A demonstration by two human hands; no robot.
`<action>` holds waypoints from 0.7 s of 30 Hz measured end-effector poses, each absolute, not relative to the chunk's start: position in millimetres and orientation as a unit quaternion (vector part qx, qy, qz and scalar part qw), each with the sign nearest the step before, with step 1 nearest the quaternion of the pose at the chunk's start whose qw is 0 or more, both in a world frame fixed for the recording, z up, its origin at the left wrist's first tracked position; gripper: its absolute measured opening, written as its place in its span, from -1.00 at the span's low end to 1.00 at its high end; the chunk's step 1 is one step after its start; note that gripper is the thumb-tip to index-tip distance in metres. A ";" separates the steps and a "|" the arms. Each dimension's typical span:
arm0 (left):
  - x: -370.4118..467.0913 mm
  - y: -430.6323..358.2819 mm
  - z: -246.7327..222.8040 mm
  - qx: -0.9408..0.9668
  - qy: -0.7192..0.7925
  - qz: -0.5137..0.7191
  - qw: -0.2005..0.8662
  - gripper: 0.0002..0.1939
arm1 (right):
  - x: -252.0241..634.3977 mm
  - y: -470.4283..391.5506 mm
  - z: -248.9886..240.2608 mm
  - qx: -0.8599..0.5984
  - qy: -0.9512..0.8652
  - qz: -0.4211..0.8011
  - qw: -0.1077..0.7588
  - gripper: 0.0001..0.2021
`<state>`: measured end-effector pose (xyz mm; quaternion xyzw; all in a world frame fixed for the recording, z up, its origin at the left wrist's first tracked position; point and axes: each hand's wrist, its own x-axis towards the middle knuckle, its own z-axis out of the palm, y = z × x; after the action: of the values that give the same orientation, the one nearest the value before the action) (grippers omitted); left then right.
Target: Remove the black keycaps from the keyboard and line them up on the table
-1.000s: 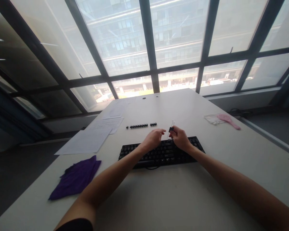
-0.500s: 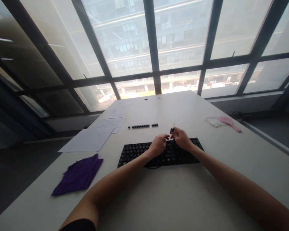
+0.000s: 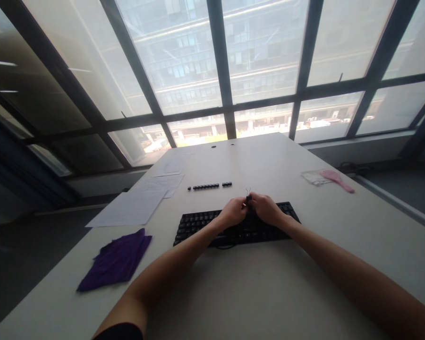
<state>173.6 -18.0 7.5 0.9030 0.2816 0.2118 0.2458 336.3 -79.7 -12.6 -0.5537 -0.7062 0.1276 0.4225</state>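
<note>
A black keyboard [image 3: 194, 226] lies on the white table, partly hidden by both forearms. Above its far edge, my left hand [image 3: 233, 211] and my right hand [image 3: 264, 208] meet at a small dark piece [image 3: 248, 199] with thin wire arms pointing up, like a binder clip or keycap puller. The fingers of both hands are closed around it. Beyond the keyboard stands a row of small black keycaps [image 3: 206, 187], with a shorter group [image 3: 227, 184] to its right and a single one [image 3: 189, 188] to its left.
White paper sheets [image 3: 131, 206] lie along the table's left side, with a folded purple cloth [image 3: 116, 262] nearer. A pink brush-like object [image 3: 336, 180] rests beside a clear plastic bag [image 3: 313, 177] on the right. Windows stand behind the table [image 3: 255, 163].
The right hand has moved left and slightly down with the wired piece. The left hand's fingers have closed on it, and the two hands are now together.
</note>
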 end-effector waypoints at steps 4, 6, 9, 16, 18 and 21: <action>180.2 -11.4 11.2 0.911 0.270 0.175 0.257 -0.84 | 335.6 -82.5 -13.4 -0.565 -0.703 0.098 0.421 -0.88; 182.3 -8.0 4.5 0.901 0.279 0.202 0.264 -0.85 | 335.6 -81.4 -13.9 -0.579 -0.674 0.108 0.446 -0.86; 183.0 -5.7 -8.2 0.882 0.282 0.245 0.287 -0.85 | 336.3 -77.4 -15.4 -0.597 -0.631 0.129 0.479 -0.82; 182.4 -12.7 -9.4 0.869 0.279 0.297 0.281 -0.84 | 342.7 -68.2 -21.3 -0.583 -0.579 0.193 0.536 -0.82; 182.0 -15.3 -6.4 0.864 0.271 0.316 0.281 -0.83 | 343.4 -67.1 -21.8 -0.571 -0.562 0.219 0.557 -0.86; 181.1 -17.9 -4.4 0.854 0.264 0.340 0.291 -0.82 | 341.1 -68.2 -20.4 -0.550 -0.567 0.222 0.572 -0.88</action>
<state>181.1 -17.9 -4.4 0.8544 0.2640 0.3403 0.2907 341.1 -68.2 -20.4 -0.5499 -0.5668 0.2215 0.5720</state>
